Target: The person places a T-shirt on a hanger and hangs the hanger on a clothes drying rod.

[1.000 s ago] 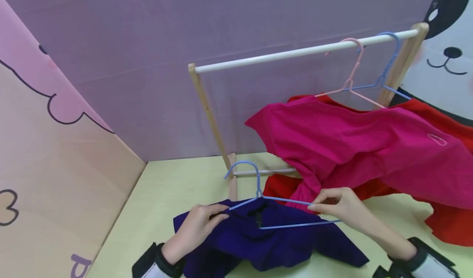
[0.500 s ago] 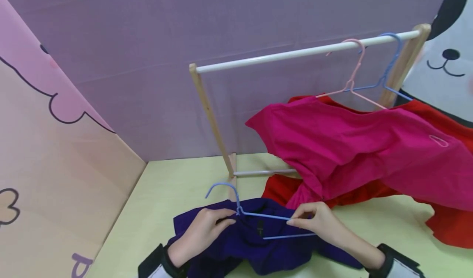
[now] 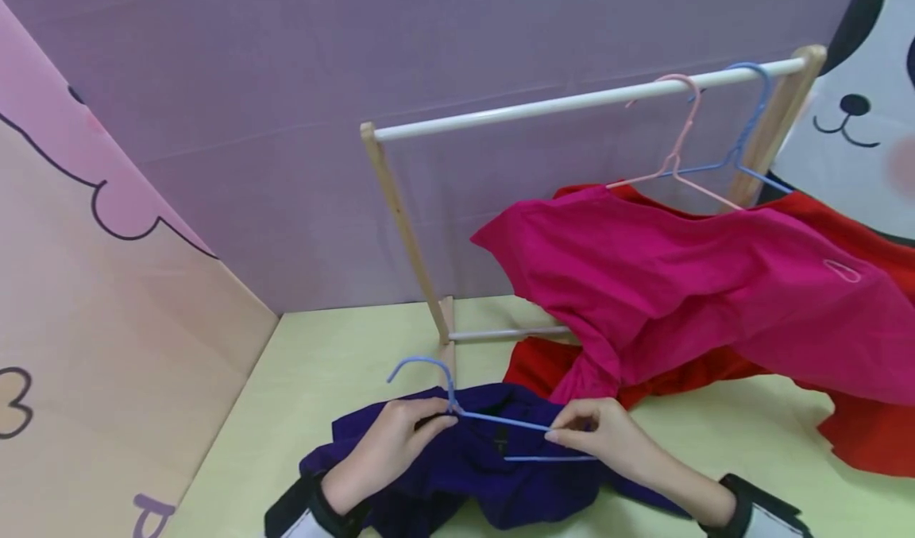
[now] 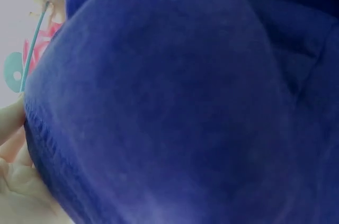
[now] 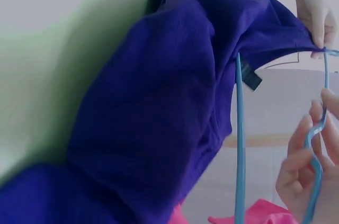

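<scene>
A navy shirt (image 3: 493, 490) lies bunched on the table, a dark label (image 3: 502, 441) showing inside its neckline. My left hand (image 3: 389, 439) pinches the neckline's edge by the hook base of a blue clothes hanger (image 3: 500, 421). One side of that hanger is hidden inside the shirt; its hook (image 3: 422, 360) stands out above the fabric. With thumb and fingers my right hand (image 3: 608, 435) holds the bare sloping arm on the other side. The right wrist view shows the hanger's lower bar (image 5: 240, 144) coming out of the neckline. Shirt cloth (image 4: 159, 102) fills most of the left wrist view.
Behind the hands stands a clothes rack with a white rail (image 3: 529, 110) and wooden posts (image 3: 403, 224). A pink shirt (image 3: 658, 276) on a pink hanger (image 3: 684, 137) and a red garment (image 3: 858, 435) behind it hang at the right. Another blue hanger (image 3: 750, 129) is on the rail.
My right hand has moved left and slightly down with the blue clothes hanger, and the hanger's left arm has gone into the navy shirt. Little has moved in the last half second.
</scene>
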`<state>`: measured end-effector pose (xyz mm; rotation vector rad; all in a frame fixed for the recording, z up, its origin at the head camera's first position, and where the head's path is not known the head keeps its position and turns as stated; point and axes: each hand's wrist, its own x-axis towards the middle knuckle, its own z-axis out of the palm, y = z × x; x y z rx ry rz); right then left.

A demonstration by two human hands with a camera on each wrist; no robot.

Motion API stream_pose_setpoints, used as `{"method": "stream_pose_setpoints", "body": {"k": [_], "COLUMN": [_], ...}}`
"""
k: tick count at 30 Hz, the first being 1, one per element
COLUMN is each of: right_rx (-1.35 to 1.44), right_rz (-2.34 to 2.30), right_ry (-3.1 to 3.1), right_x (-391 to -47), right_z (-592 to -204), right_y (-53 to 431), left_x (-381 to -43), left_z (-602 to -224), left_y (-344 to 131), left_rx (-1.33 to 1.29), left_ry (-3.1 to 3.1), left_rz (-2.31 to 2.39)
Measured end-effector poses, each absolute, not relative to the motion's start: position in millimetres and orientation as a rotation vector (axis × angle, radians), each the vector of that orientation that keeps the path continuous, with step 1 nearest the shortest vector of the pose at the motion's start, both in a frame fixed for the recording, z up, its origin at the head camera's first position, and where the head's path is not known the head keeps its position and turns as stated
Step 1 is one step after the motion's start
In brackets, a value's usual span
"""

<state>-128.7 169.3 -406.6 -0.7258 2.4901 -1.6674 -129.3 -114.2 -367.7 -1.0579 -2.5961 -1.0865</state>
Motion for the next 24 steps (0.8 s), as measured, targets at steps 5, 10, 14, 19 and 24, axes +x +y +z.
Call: {"method": "stream_pose_setpoints", "body": {"k": [5, 10, 14, 19, 24], "right_rx": [-0.853, -0.966, -1.06, -1.149, -1.193], "right_rz": [-1.609, -1.381, -1.239, -1.041, -0.874], "right_ry": [2.322, 2.244, 2.167, 2.191, 2.255], "right_x": [-138, -160, -178, -186, -185], "right_z": [-398, -384, -379, -377, -376], "right_y": [184, 202, 205, 186, 163], "left_x": [-128, -126, -126, -126, -125], "left_z": [-361, -353, -348, -344, -342], "left_y": [-118, -124, -125, -124, -123], "left_rx": [-1.101, -1.15, -1.207, -1.263, -1.298], "left_ry": [-2.639, -2.632, -2.607, -2.609, -2.585], "left_rz": [-1.09, -1.066, -1.031, -1.04, -1.025]}}
